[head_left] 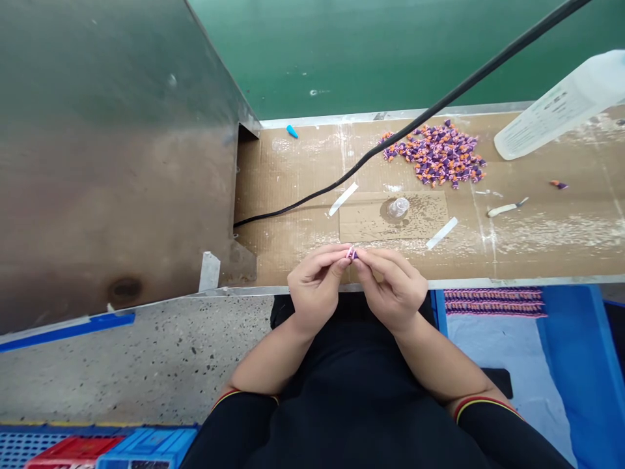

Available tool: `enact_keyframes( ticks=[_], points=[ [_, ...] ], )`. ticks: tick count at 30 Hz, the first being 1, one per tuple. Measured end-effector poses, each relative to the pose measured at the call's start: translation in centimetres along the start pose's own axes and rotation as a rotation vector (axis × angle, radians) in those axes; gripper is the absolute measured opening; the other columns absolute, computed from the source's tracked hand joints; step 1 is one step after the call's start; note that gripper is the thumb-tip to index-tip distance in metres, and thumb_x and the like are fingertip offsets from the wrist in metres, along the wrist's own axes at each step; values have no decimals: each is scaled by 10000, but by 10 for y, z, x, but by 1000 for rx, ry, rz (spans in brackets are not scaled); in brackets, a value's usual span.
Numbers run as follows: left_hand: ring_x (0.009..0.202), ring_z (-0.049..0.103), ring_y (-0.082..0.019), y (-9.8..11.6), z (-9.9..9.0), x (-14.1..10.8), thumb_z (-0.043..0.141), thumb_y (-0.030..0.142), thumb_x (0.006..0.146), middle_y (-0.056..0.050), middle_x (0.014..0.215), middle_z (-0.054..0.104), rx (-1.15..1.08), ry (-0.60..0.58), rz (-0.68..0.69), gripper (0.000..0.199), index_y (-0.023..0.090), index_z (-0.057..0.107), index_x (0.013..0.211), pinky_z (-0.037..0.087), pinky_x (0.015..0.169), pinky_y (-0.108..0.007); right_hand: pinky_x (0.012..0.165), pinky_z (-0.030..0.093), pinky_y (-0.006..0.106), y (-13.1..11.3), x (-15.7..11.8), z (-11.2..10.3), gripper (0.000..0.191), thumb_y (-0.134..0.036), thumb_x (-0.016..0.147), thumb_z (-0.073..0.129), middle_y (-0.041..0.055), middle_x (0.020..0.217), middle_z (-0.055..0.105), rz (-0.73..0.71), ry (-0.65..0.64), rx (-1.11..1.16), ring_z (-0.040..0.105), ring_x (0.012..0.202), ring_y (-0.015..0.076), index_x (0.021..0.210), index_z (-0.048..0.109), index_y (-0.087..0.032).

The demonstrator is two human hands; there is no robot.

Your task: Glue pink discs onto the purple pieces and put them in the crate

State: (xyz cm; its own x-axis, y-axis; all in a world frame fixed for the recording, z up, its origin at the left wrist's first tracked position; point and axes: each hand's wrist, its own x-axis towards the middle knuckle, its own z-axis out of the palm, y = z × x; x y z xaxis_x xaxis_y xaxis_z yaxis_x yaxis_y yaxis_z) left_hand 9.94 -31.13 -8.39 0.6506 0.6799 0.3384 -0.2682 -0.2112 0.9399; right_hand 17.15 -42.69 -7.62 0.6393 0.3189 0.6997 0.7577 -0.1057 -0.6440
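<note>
Between the fingertips of both hands is a small purple and pink piece, above the near edge of the cardboard-covered table. My left hand pinches it from the left, and my right hand pinches it from the right. Just beyond them lies a taped cardboard piece with a small clear cup on a wet-looking patch. Farther back is a pile of purple, orange and pink pieces.
A black cable crosses over the table. At the right are a white bottle, a thin brush-like tool and one loose piece. Left stands a metal panel. A blue bin holds rows of pieces.
</note>
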Motion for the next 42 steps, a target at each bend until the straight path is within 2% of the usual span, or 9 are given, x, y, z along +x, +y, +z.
enact_keyframes(
  ticks=[5, 13, 22, 25, 29, 32, 35, 38, 42],
  points=[
    [988, 844, -140, 5, 2, -1, 830, 152, 986, -1, 1080, 861, 31, -12, 115, 236, 336, 868, 1128, 705, 936, -253, 786, 741, 305, -2, -2, 1, 332, -70, 1003, 780, 21, 1032, 850, -14, 15, -12, 846, 883, 184, 1255, 786, -285],
    [1012, 845, -156, 3, 6, -6, 820, 233, 1013, -20, 1079, 862, -100, -11, 10, 166, 344, 874, 1124, 708, 948, -269, 762, 742, 323, 0, -4, 3, 307, -76, 1015, 765, 26, 1015, 844, -16, 25, 12, 840, 877, 187, 1244, 775, -280],
    [1018, 845, -176, 1, 6, -7, 819, 243, 1014, -26, 1076, 861, -76, -28, 15, 149, 334, 877, 1116, 718, 966, -312, 756, 733, 322, 1, -6, 1, 253, -137, 1034, 757, 25, 1030, 856, 23, 11, 0, 844, 877, 193, 1226, 789, -298],
    [1022, 843, -182, -9, 5, -10, 814, 272, 1022, -46, 1121, 857, -70, -51, 18, 201, 322, 857, 1212, 724, 947, -313, 794, 724, 342, 11, 0, -15, 181, -184, 1057, 733, 35, 1030, 864, 82, -110, -12, 843, 893, 204, 1185, 805, -291],
    [919, 820, -163, -29, -1, -14, 828, 336, 1015, -73, 1160, 845, -72, -31, 44, 351, 318, 796, 1364, 722, 813, -280, 856, 691, 366, 40, 15, -55, 155, -185, 1076, 673, 47, 1034, 851, 112, -380, -75, 819, 942, 211, 1126, 795, -265],
    [959, 812, -164, -41, -7, -12, 822, 322, 1017, -83, 1151, 829, -8, -37, 72, 290, 291, 823, 1305, 713, 829, -272, 795, 641, 354, 65, 22, -81, 201, -130, 1056, 583, 74, 1012, 797, 21, -629, -158, 760, 908, 216, 1044, 760, -225],
    [953, 803, -146, -47, -12, -10, 803, 313, 1031, -80, 1146, 815, 41, -58, 112, 244, 282, 831, 1271, 701, 840, -261, 734, 567, 338, 82, 21, -90, 258, -68, 1028, 527, 96, 952, 731, -133, -832, -288, 658, 840, 217, 919, 720, -200],
    [938, 793, -140, -46, -14, -9, 784, 303, 1041, -70, 1120, 809, 99, -84, 159, 201, 276, 836, 1233, 687, 821, -254, 743, 545, 339, 89, 16, -90, 270, -28, 1012, 541, 97, 963, 718, -226, -901, -337, 608, 838, 215, 895, 715, -197],
    [931, 790, -149, -45, -13, -9, 777, 326, 1043, -72, 1093, 805, 148, -91, 150, 170, 250, 843, 1179, 678, 807, -261, 833, 621, 409, 92, 7, -91, 413, -19, 978, 514, 115, 1147, 753, -145, -771, -234, 675, 986, 251, 1286, 728, -189]
  ],
)
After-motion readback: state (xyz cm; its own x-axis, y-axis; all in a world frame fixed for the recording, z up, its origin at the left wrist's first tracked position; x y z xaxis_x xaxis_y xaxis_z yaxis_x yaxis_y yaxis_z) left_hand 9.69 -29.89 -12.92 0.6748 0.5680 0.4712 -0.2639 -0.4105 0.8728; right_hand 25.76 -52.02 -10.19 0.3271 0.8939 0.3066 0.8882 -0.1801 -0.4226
